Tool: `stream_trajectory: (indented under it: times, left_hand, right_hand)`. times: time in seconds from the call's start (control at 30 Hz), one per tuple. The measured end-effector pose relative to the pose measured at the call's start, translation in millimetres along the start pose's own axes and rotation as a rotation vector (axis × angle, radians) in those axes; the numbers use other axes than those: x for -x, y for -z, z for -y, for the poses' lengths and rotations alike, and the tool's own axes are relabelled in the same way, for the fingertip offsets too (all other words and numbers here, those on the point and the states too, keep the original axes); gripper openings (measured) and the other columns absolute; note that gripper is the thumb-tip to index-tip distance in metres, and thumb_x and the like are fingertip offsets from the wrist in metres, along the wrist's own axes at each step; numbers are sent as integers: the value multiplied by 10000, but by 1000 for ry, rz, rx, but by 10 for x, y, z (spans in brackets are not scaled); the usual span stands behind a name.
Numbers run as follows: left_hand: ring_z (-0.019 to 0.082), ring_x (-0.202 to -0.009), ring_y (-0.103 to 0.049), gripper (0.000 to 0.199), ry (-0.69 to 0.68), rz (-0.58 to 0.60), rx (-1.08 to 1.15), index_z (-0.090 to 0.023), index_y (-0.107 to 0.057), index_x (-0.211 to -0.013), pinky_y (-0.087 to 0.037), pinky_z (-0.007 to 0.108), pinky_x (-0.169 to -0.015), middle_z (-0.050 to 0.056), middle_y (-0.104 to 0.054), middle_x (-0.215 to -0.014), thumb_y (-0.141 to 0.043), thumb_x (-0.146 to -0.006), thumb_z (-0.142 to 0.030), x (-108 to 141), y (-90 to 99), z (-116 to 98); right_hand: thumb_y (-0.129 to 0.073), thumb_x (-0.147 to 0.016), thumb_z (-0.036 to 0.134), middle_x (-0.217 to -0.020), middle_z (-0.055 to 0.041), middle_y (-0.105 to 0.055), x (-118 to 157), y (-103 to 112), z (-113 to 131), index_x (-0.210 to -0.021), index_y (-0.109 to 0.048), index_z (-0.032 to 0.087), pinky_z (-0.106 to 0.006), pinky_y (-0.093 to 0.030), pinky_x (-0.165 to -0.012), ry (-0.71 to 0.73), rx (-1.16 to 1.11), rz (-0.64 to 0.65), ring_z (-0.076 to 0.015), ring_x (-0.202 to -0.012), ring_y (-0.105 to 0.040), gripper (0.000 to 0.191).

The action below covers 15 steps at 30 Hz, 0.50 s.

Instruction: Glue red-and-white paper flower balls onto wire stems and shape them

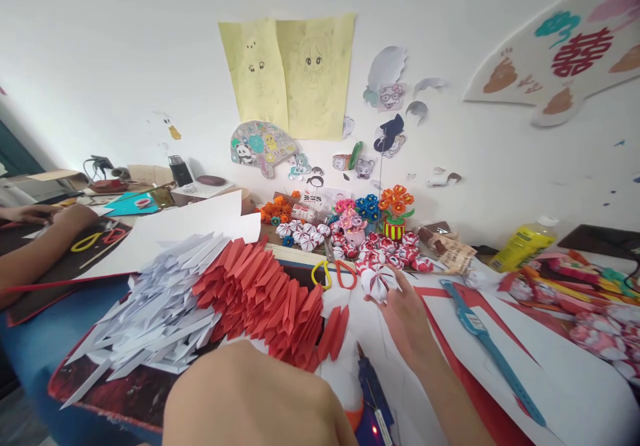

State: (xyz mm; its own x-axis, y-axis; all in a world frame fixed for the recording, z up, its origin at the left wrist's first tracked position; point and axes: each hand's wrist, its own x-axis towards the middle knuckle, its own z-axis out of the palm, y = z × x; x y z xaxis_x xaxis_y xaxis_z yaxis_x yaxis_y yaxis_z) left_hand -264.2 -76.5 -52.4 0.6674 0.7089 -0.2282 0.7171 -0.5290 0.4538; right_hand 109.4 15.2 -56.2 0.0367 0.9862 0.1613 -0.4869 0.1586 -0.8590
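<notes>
1. While a white wall (175, 53) is rising behind everything, a crowded counter (271, 234) is running along its foot.
2. On the wall, 2 yellow sheets (315, 93) with pencil drawings are hanging above a small patterned fan (263, 146); a large pale fan (530, 73) with red lettering is hanging at the right.
3. Along the back, orange flowers (397, 199) are standing in a striped pot (393, 231) beside blue flowers (369, 207).
4. At the right, a yellow bottle (523, 246) is standing near the wall, and a blue watch (477, 323) is lying across papers.
5. On a dark, red-edged board (135, 389), white strips (150, 299) and red strips (265, 293) are lying in 2 adjoining piles.
6. At the far left, a co-worker's hands (75, 218) are staying low over a dark mat (45, 263).
7. Reaching forward from the lower right, the right hand (400, 313) is gripping a red-lined white paper ball (380, 283) by its fingertips, near the scissors (346, 275).
8. Close to the camera, the left hand (255, 393) is showing only its bent back; its fingers are hiding, so I cannot tell whether it is holding anything.
9. Between both hands, a dark-blue glue gun (373, 393) is lying, its red light glowing.
</notes>
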Motion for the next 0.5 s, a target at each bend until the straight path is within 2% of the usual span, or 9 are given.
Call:
stream_trajectory:
  times: [0.1, 0.23, 0.33, 0.5]
  left_hand:
    - [269, -506, -613, 638, -56, -25, -25, -608, -680, -801, -353, 471, -338, 57, -605, -559, -248, -542, -1000, -22, -38, 82]
    - [283, -484, -597, 596, -106, 34, 48, -593, -689, -794, -323, 460, -328, 64, -622, -568, -323, -541, -990, -91, -76, 89]
    - [281, -485, -606, 608, -80, 100, 163, -577, -686, -738, -332, 461, -329, 71, -601, -533, -314, -523, -1006, -136, -34, 14]
    - [292, -532, -636, 500, -66, 196, 115, -525, -670, -652, -360, 464, -345, 78, -560, -498, -358, -669, -915, -140, 9, -244]
  right_hand:
    - [-818, -753, 450, -1003, -20, -700, 13, -18, -5, -1234, -627, 327, -385, -552, -847, 5, -26, 26, -205, -908, -650, 532]
    - [-809, -769, 438, -966, 0, -684, 14, -15, -14, -1192, -651, 340, -384, -544, -864, -5, -57, 43, -194, -915, -644, 462]
    - [-815, -766, 428, -938, 3, -671, 14, -15, -12, -1186, -658, 340, -369, -554, -836, -9, -77, 41, -187, -898, -632, 457]
    - [-817, -764, 428, -994, -18, -675, 18, -28, -10, -1211, -647, 326, -362, -569, -811, 2, -80, 41, -184, -875, -622, 490]
